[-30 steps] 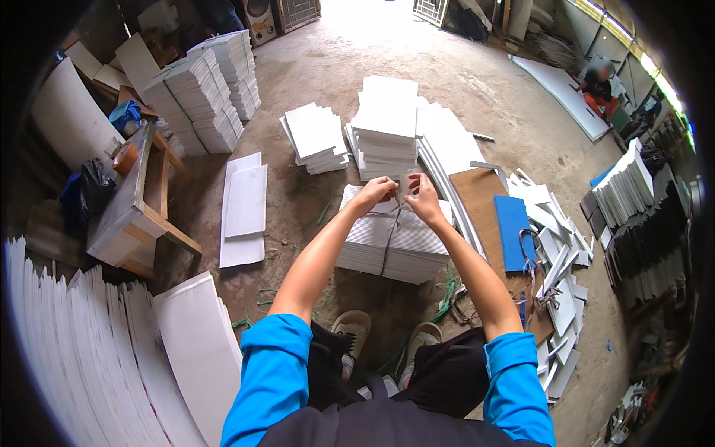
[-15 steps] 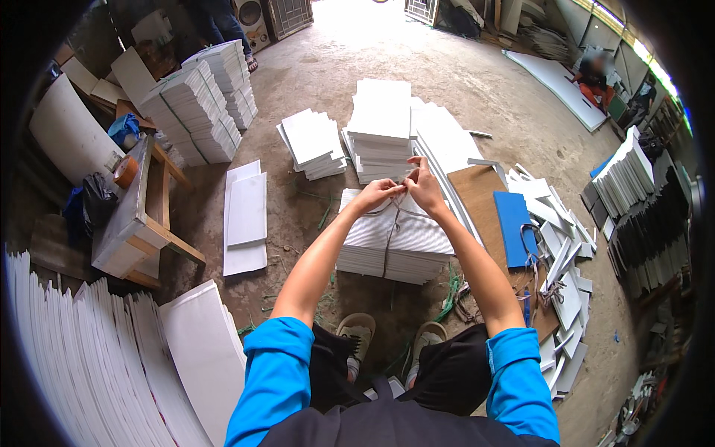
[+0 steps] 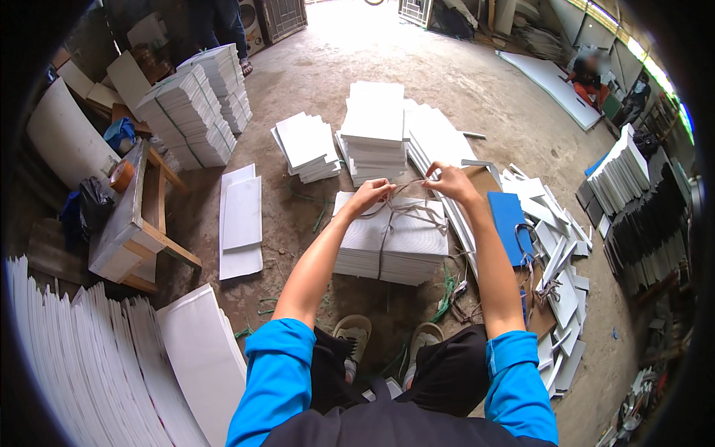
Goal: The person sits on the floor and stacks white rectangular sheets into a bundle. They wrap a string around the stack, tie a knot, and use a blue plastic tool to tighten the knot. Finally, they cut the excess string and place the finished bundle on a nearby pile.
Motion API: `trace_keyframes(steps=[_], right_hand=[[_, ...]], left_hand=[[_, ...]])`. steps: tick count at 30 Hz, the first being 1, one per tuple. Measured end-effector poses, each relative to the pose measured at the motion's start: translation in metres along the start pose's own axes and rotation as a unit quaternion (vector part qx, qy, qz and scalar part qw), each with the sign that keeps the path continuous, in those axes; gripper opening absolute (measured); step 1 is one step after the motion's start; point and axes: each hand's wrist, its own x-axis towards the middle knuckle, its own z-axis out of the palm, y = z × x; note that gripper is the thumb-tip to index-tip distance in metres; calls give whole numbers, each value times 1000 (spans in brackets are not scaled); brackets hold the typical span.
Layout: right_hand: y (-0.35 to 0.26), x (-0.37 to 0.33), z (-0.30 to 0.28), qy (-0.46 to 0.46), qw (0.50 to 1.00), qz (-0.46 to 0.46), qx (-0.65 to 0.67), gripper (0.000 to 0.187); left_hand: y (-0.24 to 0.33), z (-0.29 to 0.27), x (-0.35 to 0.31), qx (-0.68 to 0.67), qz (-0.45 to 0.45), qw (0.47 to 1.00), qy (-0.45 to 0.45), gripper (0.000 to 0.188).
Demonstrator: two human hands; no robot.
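Twine (image 3: pixel 392 208) is pinched in the left hand (image 3: pixel 371 195) and right hand (image 3: pixel 451 183) (both nearly closed).

Sheet stack (image 3: pixel 417 249) looks matt, ribbed on top; cord (image 3: pixel 384 246) matt; floor (image 3: pixel 313 67) rough, concrete-like; bench (image 3: pixel 167 242) bare wood; black bag (image 3: pixel 95 200) glossy plastic; sleeves (image 3: pixel 279 361) matt cloth.

Cord (image 3: pixel 384 238) held over a white bundle (image 3: pixel 417 257)

On my head view, the left hand (image 3: pixel 372 195) pinches the cord above the bundle's far edge, and the right hand (image 3: pixel 449 182), well apart, draws a length between its fingertips. The cord also crosses the bundle's near side. To the right I see a blue panel (image 3: pixel 509 228) beside white offcuts (image 3: pixel 570 298); to the left, a brown tape roll (image 3: pixel 121 176) on a wooden bench (image 3: pixel 118 223).
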Motion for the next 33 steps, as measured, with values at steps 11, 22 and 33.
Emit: trace_keyframes(steps=[11, 22, 33], right_hand=[[38, -10, -42, 100, 991, 64, 54, 32], [72, 8, 14, 400, 903, 76, -136, 33], [30, 31, 104, 46, 989, -141, -7, 44]], left_hand=[[0, 8, 3, -47, -8, 998, -27, 24], [-12, 12, 17, -121, -92, 982, 114, 18], [-20, 1, 17, -125, -120, 974, 148, 23]])
